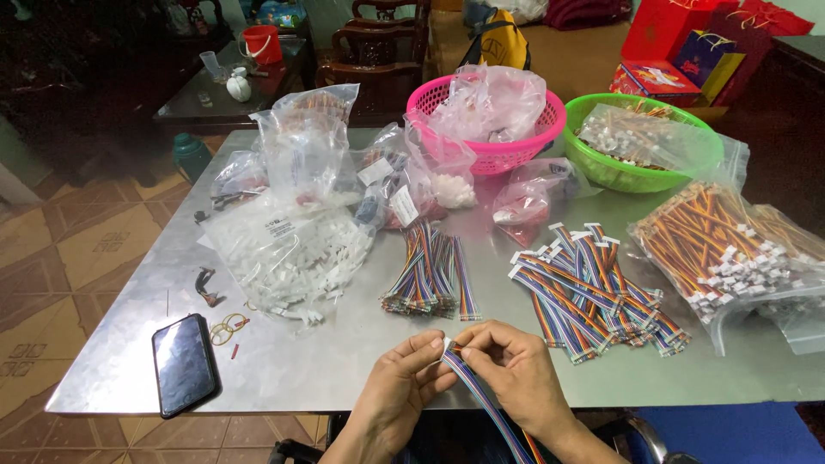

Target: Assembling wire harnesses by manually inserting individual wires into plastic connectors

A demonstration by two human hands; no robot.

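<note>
**Both hands pinched on one rainbow cable end at the near edge of the desk**

Nearest to me, my left hand point(397, 391) and right hand point(514, 368) met just over the front edge of the grey metal desk point(326, 361). Between them ran a flat, multicoloured ribbon cable point(483, 399). Its upper end sat pinched between the fingers point(430, 351) of both hands, and the rest trailed down towards my lap. Both sets of fingers were clenched on that end, seemingly so the tip stayed steady and close to my eyes.

Left of my hands a black smartphone point(184, 363) lay face up near the edge, with two thin rubber bands point(228, 327) just beside it.

Further in, a bundle of rainbow ribbon cables without plugs point(430, 273) lay in the middle. A spread heap of rainbow cables tipped with white plugs point(593, 290) lay to its right. I judged them kept apart so the two kinds would not mix. On the left, an open clear bag of small white plastic connectors point(288, 253) spilled towards me, within easy reach.

At the right edge, a clear bag of orange and red striped cables point(730, 245) rested. Beyond it all stood a pink plastic basket point(498, 155) and a green plastic basket point(619, 172), both holding bagged parts.
</note>
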